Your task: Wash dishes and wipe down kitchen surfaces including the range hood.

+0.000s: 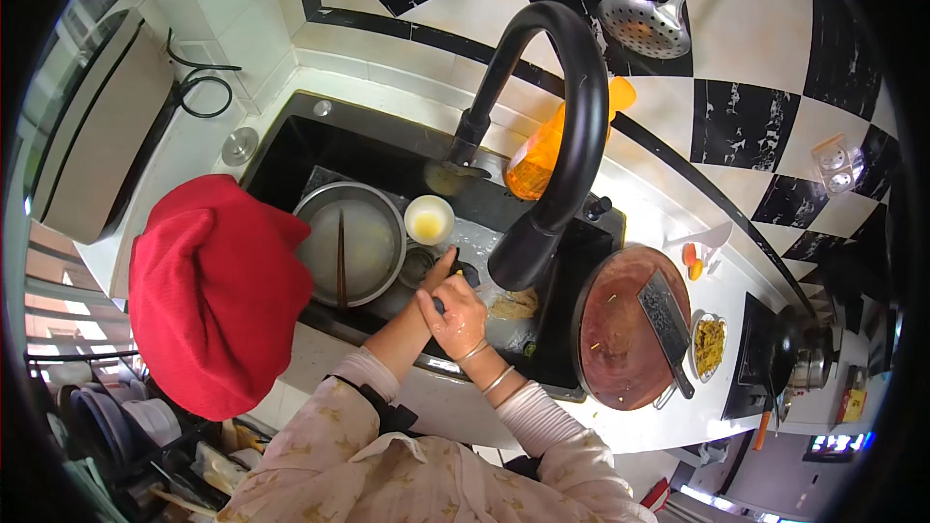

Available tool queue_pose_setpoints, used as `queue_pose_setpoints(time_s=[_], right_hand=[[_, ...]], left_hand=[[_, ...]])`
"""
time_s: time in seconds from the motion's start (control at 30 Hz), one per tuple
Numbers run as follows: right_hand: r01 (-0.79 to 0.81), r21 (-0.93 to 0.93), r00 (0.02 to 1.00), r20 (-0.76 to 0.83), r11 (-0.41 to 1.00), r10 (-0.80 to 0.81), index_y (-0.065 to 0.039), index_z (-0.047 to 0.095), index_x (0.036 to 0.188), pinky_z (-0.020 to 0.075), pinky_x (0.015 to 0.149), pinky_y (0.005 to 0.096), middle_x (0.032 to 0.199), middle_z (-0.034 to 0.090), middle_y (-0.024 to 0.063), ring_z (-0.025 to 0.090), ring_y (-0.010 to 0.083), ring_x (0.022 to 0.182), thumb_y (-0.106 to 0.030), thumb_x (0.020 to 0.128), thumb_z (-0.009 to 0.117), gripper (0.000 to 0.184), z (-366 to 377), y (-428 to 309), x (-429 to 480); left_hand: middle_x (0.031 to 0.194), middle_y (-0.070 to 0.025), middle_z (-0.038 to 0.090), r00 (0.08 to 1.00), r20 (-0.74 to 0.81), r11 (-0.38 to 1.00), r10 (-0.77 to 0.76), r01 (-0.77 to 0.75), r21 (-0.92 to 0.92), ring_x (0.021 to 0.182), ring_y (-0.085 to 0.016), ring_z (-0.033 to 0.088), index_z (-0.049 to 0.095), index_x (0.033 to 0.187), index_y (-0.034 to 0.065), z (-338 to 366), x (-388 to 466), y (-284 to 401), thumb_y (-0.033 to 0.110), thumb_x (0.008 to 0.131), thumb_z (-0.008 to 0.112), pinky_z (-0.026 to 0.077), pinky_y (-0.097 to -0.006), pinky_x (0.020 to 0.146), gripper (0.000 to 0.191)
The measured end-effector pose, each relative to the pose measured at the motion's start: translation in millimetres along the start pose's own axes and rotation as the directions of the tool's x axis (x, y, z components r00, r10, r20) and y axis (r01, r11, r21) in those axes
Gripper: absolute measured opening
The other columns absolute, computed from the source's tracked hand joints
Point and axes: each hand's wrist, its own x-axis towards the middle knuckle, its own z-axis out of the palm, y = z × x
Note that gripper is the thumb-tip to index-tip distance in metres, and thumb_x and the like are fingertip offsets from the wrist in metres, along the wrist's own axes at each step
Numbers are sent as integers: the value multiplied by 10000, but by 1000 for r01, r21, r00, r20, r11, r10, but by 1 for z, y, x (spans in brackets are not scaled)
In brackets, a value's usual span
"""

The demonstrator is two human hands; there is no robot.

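Both my hands are over the dark double-edged sink point(349, 132), with the forearms crossing. My left hand point(438, 272) reaches up past the right; its fingers are partly hidden beside a dark object. My right hand point(463, 312) is curled against my left wrist, and a small dark object point(438, 304) shows between its thumb and fingers. A metal pot point(312, 269) of cloudy water, with chopsticks point(341, 254) in it, stands left of the hands. Just above them sits a small white bowl point(445, 212) with yellowish liquid. A small glass bowl point(415, 266) is beside my left fingers.
The black faucet point(590, 109) arches over the sink's right half. Behind it stands an orange bottle point(534, 152). A round cutting board point(617, 327) bears a cleaver point(663, 316); a dish of yellow food point(709, 346) is beyond. A large red cloth shape point(218, 298) fills the left.
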Motion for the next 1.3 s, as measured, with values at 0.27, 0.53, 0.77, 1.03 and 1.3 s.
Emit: queue_pose_setpoints(time_s=[0.27, 0.53, 0.77, 1.03, 1.3], right_hand=[[-138, -422, 990, -54, 896, 127, -45, 614, 781, 459, 609, 428, 726, 602, 117, 575, 341, 644, -306, 810, 552, 270, 17, 104, -2], [-389, -178, 916, 25, 904, 400, -53, 568, 833, 437, 712, 410, 798, 557, 154, 541, 348, 770, -283, 787, 601, 237, -21, 35, 15], [-28, -82, 999, -29, 996, 25, -56, 590, 603, 466, 564, 425, 663, 587, 142, 576, 353, 580, -275, 771, 601, 277, 11, 12, 3], [-452, -258, 892, -112, 854, 438, -30, 619, 721, 476, 642, 450, 712, 611, 216, 596, 407, 709, -327, 763, 558, 306, -11, 119, -2], [-455, 331, 873, 351, 827, 340, -89, 568, 1044, 451, 797, 395, 885, 636, 193, 607, 344, 888, -225, 778, 582, 298, -27, 122, 9]], left_hand=[[1024, -129, 593, 902, -427, 993, 61, -13, 116, 892, -263, 602, 547, 1046, 57, 41, 1, -24, 364, 865, 496, 489, -412, 785, 359], [1026, -138, 578, 801, -595, 986, 68, 37, 162, 901, -270, 589, 505, 1074, 55, 27, 3, -15, 341, 862, 522, 458, -426, 838, 357], [894, -123, 614, 994, -47, 978, -103, 110, 177, 819, -212, 599, 574, 903, 43, -76, 25, -1, 388, 883, 461, 484, -357, 765, 364], [979, -98, 610, 840, -507, 860, 191, 106, 500, 866, -217, 612, 552, 1035, 24, 68, -10, -27, 482, 838, 520, 497, -392, 751, 499], [984, -122, 602, 874, -316, 628, 369, 16, 778, 831, -179, 555, 428, 1241, 55, 102, -4, -4, 659, 829, 341, 410, -333, 791, 737]])
